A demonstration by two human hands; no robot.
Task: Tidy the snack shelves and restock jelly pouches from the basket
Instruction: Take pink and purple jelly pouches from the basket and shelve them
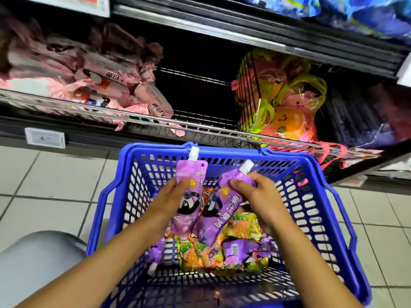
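A blue plastic basket [115,196] stands on the tiled floor below the shelf. My left hand [171,194] grips a purple jelly pouch [191,174] with a white cap, held upright above the basket. My right hand [253,192] grips a second purple pouch [224,210], tilted with its cap toward the upper right. More purple pouches [242,250] and green-orange snack packs [195,254] lie in the basket's bottom. Between the pink packs and the netted bags, the wire shelf section [200,94] is dark and bare.
Pink wrapped snack packs [106,85] fill the shelf's left part. Netted bags of orange and pink jelly items [287,103] hang behind a wire divider on the right. A price tag [45,137] sits on the shelf edge. Blue packs [333,10] lie on the shelf above.
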